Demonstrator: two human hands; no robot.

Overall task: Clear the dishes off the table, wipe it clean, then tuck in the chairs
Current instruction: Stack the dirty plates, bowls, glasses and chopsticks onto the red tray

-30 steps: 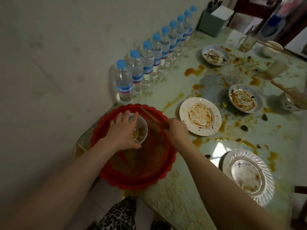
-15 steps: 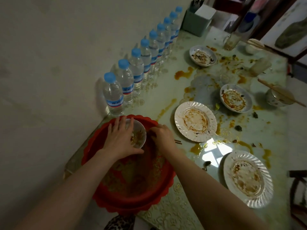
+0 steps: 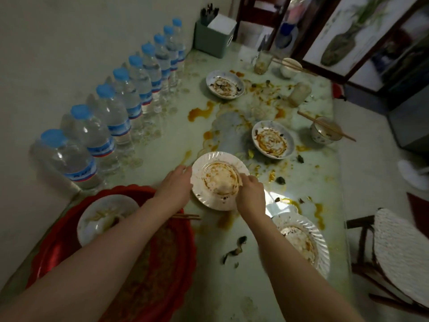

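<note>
A dirty white scalloped plate lies on the stained green table. My left hand grips its left rim and my right hand grips its right rim. At the near left stands a red basin holding a small white bowl and chopsticks that stick out over its rim. More dirty dishes lie around: a clear ribbed plate at the near right, a sauce-smeared bowl in the middle and another bowl farther back.
A row of several water bottles lines the wall on the left. A small bowl with chopsticks, a cup, a glass and a green box stand farther back. A chair stands at the right edge.
Both hands left the red basin, leaving the small bowl and chopsticks in it, and moved forward to take hold of the white scalloped plate by its two rims.
</note>
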